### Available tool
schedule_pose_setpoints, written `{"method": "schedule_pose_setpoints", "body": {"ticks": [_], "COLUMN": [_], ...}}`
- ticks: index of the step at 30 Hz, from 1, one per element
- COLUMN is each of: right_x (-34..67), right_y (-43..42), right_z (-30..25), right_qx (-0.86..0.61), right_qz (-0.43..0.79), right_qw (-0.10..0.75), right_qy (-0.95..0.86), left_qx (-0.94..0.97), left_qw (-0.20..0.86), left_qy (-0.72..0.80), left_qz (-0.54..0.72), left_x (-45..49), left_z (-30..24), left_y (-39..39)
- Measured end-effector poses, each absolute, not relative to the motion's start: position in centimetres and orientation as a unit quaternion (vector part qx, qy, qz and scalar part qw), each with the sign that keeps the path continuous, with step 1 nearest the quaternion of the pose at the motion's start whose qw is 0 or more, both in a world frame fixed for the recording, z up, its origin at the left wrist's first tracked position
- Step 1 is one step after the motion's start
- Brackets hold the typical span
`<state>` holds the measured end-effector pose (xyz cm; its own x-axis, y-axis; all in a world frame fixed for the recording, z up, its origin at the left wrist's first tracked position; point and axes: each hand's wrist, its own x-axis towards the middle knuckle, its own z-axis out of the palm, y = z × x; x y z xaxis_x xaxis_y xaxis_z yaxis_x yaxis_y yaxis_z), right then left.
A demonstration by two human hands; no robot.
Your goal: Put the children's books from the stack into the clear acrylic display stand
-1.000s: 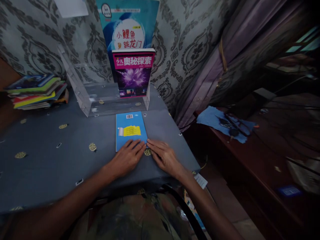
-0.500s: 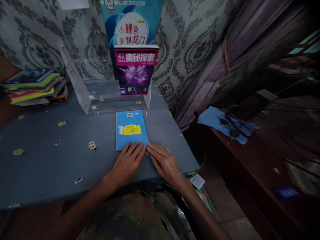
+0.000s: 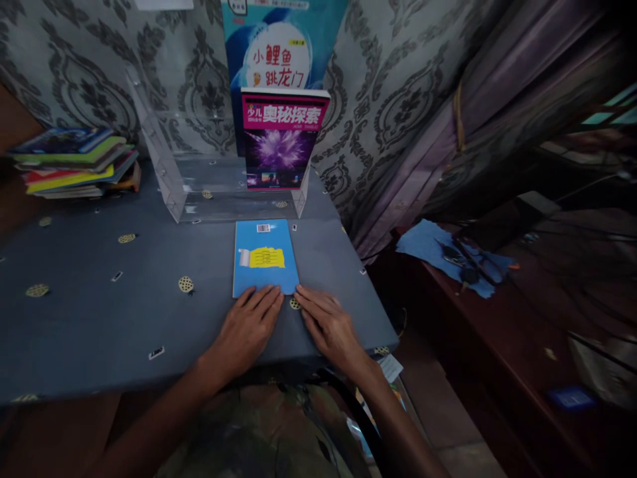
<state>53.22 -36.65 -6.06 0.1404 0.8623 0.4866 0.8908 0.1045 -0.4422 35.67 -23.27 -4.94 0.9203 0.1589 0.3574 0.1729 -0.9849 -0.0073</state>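
Observation:
A blue book (image 3: pixel 266 239) lies on the table with its back cover up, showing a barcode and a yellow scroll-shaped panel. My left hand (image 3: pixel 253 323) rests flat, its outstretched fingertips on the book's near edge. At the near right corner is my right hand (image 3: pixel 329 325), fingers extended and lying on the tablecloth, with the fingertips touching or close to the corner. Behind the book stands a clear acrylic rack (image 3: pixel 172 192). A magenta and purple book (image 3: pixel 279 153) leans upright in it, in front of a taller teal book (image 3: pixel 283 46).
On the left sits a stack of books (image 3: pixel 74 162). The grey patterned tablecloth (image 3: pixel 139 292) covers the table. To the right, a dark red wooden surface (image 3: pixel 497 325) holds a blue cloth (image 3: pixel 428 245) with scissors. A purple curtain (image 3: pixel 403 179) hangs beside the wall.
My view has shifted slightly, so the rack and books appear farther right. My left hand has slid a little left along the book's near edge, uncovering more of it near the corner.

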Motion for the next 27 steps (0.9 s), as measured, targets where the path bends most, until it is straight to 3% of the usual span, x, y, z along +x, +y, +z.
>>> {"method": "schedule_pose_setpoints", "body": {"ticks": [27], "right_x": [53.4], "right_y": [-36.7], "right_z": [-6.0], "right_qx": [-0.682], "right_qz": [-0.003], "right_qw": [0.341], "right_qy": [-0.647], "left_qx": [-0.963], "left_qw": [-0.008], "left_qy": [-0.152], "left_qz": [-0.224], "left_x": [31.5], "left_z": [-5.2], "left_y": [-22.2]}}
